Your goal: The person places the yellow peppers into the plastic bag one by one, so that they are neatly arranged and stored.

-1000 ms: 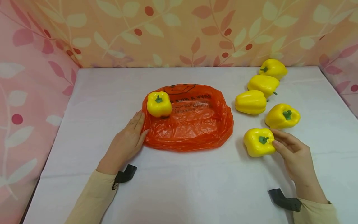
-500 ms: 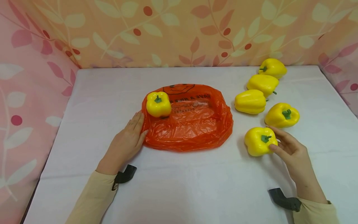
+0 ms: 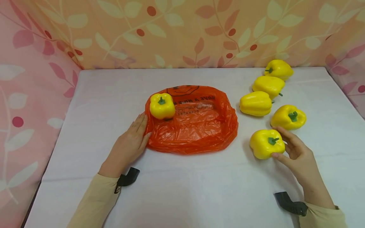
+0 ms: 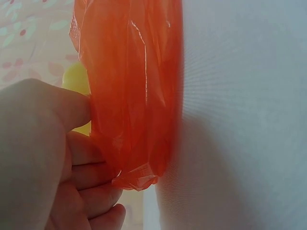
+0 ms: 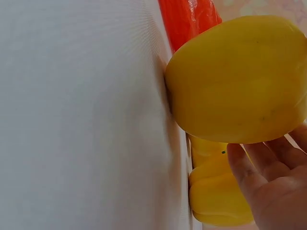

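An orange plastic bag (image 3: 196,126) lies flattened in the middle of the white table (image 3: 182,190). One yellow bell pepper (image 3: 162,106) sits on the bag's far left corner. My left hand (image 3: 141,127) lies flat with straight fingers against the bag's left edge (image 4: 134,86). My right hand (image 3: 278,142) curls round the nearest loose pepper (image 3: 263,145), with the index finger over its top and the thumb low on its near side. In the right wrist view this pepper (image 5: 240,81) touches my fingers (image 5: 249,172).
Several more yellow peppers lie in a line at the right: one (image 3: 288,117) just behind my right hand, then others (image 3: 255,104) (image 3: 268,86) (image 3: 278,69) toward the back. Leaf-patterned cloth walls (image 3: 182,31) close the table at the back and on both sides.
My right hand has closed further round the nearest pepper, which has shifted slightly right and turned its stem. The left hand and the bag have not moved.
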The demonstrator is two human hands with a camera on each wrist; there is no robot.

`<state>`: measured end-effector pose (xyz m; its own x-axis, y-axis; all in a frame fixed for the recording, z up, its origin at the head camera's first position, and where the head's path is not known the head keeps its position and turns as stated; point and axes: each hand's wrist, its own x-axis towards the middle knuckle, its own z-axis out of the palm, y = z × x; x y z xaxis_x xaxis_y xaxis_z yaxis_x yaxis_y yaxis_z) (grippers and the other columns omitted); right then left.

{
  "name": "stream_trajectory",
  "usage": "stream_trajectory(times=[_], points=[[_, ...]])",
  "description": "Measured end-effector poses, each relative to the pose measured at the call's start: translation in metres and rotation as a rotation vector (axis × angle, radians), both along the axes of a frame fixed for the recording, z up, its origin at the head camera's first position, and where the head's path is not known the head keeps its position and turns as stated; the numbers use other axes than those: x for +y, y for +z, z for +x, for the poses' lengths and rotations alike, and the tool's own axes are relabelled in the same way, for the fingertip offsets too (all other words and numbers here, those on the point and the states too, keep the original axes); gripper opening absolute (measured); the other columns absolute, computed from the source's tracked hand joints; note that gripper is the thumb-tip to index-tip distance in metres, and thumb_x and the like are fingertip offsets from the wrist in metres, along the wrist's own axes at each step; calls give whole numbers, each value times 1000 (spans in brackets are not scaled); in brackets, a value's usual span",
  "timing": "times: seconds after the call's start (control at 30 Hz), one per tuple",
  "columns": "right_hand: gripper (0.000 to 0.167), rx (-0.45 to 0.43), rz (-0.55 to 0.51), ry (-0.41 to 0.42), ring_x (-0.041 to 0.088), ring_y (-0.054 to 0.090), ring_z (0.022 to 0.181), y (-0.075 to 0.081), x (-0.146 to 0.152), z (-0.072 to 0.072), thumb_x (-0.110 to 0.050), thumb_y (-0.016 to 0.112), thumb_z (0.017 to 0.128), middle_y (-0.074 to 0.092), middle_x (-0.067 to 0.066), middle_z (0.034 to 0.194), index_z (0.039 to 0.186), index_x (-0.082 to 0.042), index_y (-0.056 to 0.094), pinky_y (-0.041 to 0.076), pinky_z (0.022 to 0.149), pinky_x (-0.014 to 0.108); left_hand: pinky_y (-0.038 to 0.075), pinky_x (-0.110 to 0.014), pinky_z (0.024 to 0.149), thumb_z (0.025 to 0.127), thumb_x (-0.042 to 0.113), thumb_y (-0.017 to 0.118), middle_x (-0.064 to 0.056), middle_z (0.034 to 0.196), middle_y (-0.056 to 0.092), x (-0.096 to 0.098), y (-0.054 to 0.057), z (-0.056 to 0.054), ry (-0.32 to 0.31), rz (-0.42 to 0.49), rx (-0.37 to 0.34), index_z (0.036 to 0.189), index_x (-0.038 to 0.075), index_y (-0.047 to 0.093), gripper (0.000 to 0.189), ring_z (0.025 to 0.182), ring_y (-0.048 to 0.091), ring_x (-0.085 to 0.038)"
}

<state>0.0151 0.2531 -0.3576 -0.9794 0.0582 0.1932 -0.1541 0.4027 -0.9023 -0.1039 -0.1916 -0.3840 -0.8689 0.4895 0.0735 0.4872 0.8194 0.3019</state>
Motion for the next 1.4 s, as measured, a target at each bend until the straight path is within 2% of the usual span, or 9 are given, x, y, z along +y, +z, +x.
stream_trajectory(times=[0.13, 0.23, 0.67, 1.4], points=[[83, -29, 154, -33, 5, 35, 129, 0, -2, 0, 21, 69, 71, 40, 2, 146, 144, -2, 36, 30, 101, 9, 29, -48, 108, 96, 24, 51, -23, 150, 26, 0, 0, 0, 1, 2, -3, 144, -9, 27, 63, 138, 27, -35], [87, -38, 202, -45, 4, 34, 129, 0, -2, 1, 20, 72, 70, 39, 2, 146, 145, -4, 35, 29, 102, 9, 29, -48, 108, 97, 24, 51, -22, 151, 25, 0, 0, 0, -1, 5, -2, 144, -9, 26, 63, 138, 26, -35], [89, -58, 204, -46, 3, 32, 130, 1, -3, 1, 18, 72, 70, 37, 1, 147, 146, -7, 33, 24, 105, 10, 28, -48, 109, 97, 23, 51, -22, 151, 25, 0, -1, 1, -4, 1, -4, 144, -9, 26, 63, 138, 26, -35], [88, -29, 215, -56, 4, 34, 128, 3, -7, -1, 19, 73, 68, 40, 2, 144, 144, -4, 36, 27, 104, 11, 29, -48, 108, 96, 23, 52, -23, 150, 27, 0, -1, 0, -4, 0, 4, 143, -9, 28, 63, 138, 27, -34]])
